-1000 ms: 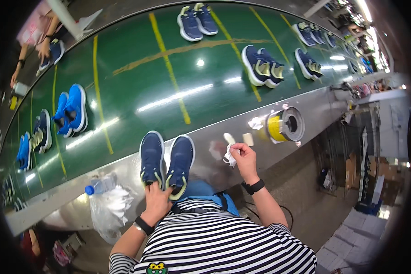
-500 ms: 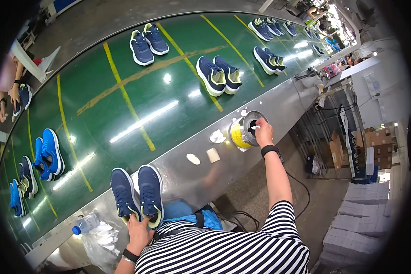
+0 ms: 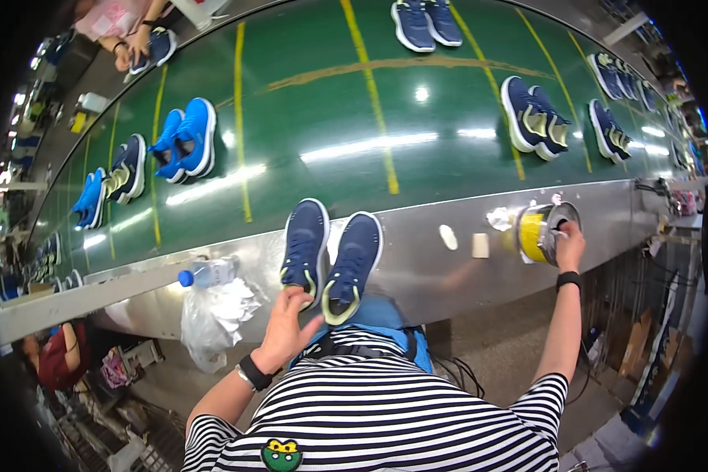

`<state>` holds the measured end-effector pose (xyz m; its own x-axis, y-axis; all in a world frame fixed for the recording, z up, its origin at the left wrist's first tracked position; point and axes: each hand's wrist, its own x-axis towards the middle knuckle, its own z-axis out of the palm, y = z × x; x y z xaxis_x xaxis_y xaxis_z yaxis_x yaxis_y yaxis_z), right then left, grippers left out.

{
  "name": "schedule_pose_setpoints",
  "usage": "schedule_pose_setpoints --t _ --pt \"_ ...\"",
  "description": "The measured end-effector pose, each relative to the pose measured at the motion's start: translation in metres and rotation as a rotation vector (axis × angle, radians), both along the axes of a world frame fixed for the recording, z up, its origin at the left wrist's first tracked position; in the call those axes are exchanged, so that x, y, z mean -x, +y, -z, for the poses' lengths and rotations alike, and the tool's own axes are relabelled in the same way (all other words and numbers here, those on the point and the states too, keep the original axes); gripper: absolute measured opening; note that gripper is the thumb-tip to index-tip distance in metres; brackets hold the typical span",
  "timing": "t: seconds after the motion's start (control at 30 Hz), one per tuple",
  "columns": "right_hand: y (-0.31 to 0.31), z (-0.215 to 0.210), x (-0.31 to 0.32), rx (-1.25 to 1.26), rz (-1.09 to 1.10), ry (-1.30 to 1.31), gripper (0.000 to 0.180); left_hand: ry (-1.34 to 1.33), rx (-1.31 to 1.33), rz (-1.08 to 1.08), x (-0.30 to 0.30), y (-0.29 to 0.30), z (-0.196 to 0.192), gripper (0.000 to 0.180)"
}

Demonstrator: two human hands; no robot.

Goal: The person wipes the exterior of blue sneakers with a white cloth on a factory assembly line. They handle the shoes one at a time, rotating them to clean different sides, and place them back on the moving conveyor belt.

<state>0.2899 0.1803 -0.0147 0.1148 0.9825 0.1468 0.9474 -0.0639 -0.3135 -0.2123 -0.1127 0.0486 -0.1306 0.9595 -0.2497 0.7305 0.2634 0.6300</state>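
Two navy sneakers with white soles and pale yellow-green linings stand side by side at the near metal edge, a left shoe [image 3: 304, 248] and a right shoe [image 3: 354, 263]. At their heels is my left hand [image 3: 285, 334], its fingertips at the left shoe's heel and its thumb spread toward the right shoe. My right hand [image 3: 570, 245] reaches into the mouth of a tipped can [image 3: 533, 234] with a yellow label. Its fingers are pinched together around something small and whitish, too hidden to name.
On the metal ledge [image 3: 417, 236] lie a white oval piece [image 3: 448, 237], a beige block [image 3: 480, 245] and crumpled white paper [image 3: 498, 219]. A bottle [image 3: 212, 272] and a plastic bag [image 3: 204, 326] are at left. More shoes stand on the green belt [image 3: 307, 110]; another person handles a navy shoe [image 3: 156, 49] across it.
The view has turned left, so everything shifts right. My left hand has loosened from the shoe heels, its thumb now apart. The right hand remains at the can's mouth.
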Motion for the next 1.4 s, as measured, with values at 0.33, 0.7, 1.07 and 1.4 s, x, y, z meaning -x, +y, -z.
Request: schedule_pose_setpoints --t 0.33,0.7,1.07,1.4 --pt "-0.015 -0.002 -0.001 -0.148 0.014 0.099 0.015 -0.344 0.067 -0.536 0.019 0.031 0.052 0.079" --pt "-0.037 -0.004 0.021 -0.196 0.012 0.039 0.020 -1.230 0.132 -0.831 0.056 -0.019 0.051 0.060" --pt "-0.044 -0.011 0.055 -0.159 -0.026 0.272 0.022 -1.365 0.110 -0.810 0.066 -0.031 0.067 0.057" --pt "-0.110 0.023 0.177 0.310 -0.060 0.747 0.018 -1.344 0.095 -0.798 0.067 -0.033 0.069 0.065"
